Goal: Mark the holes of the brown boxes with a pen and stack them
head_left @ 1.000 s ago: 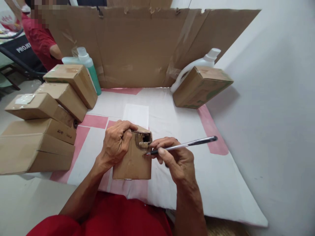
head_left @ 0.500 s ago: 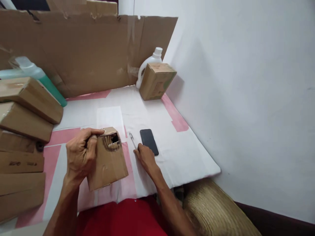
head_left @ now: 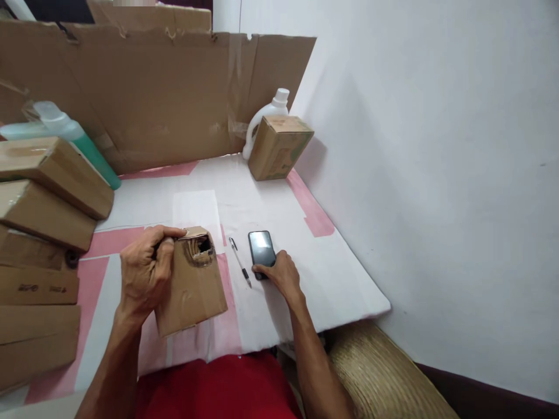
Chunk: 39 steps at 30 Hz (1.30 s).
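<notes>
White paper covers the tabletop [head_left: 332,273], where the left hand [head_left: 144,273] clasps a small cardboard box [head_left: 194,285] with a hole already torn in its upper face. The right hand [head_left: 282,273], half a second ago at the pen [head_left: 240,269], now rests loosely curled with fingertips on the phone [head_left: 261,247]; the pen lies released between box and phone.

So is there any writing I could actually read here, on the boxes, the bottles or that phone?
Nothing reads clearly.
Stacked cardboard boxes: small dark print, too blurred to read.
Box by the white bottle: faint green printing, not legible.
Phone under the right hand: glare only, no text.
</notes>
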Each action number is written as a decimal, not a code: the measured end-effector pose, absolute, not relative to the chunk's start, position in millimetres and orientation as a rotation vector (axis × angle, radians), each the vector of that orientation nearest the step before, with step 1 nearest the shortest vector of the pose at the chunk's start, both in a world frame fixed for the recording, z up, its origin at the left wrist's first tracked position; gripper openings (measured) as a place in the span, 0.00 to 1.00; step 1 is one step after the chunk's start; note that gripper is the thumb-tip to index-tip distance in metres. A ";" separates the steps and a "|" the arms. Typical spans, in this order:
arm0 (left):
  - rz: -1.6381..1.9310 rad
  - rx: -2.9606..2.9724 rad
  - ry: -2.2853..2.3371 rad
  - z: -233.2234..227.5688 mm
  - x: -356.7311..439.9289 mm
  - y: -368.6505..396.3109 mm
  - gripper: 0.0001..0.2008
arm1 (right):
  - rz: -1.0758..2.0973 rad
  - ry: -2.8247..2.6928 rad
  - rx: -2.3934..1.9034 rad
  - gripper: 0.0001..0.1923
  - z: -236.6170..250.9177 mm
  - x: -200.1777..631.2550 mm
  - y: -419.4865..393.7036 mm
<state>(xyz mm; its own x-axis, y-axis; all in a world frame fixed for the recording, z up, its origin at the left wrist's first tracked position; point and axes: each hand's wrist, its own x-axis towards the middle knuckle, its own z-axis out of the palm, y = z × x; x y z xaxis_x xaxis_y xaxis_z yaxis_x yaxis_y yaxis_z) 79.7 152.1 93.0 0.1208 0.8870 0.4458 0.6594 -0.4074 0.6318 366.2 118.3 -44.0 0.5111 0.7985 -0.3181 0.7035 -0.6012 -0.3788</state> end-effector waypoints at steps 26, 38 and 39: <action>1.241 2.067 1.417 92.2 84.2 143.7 0.14 | 2.178 -0.364 -0.392 0.36 98.8 259.7 60.6; 1.255 2.022 1.415 87.4 83.4 143.8 0.12 | 2.230 -0.283 -0.392 0.32 94.0 251.5 44.7; 1.256 2.022 1.411 87.7 83.7 143.4 0.11 | 2.240 -0.304 -0.379 0.33 93.5 251.3 44.7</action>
<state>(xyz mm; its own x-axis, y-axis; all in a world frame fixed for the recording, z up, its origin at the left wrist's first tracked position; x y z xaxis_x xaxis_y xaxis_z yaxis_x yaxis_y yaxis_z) 83.7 143.4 87.7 0.1004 0.8854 0.4538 0.5531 -0.4288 0.7143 251.3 44.7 93.5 -0.6148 0.7704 -0.1686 -0.6978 -0.6310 -0.3390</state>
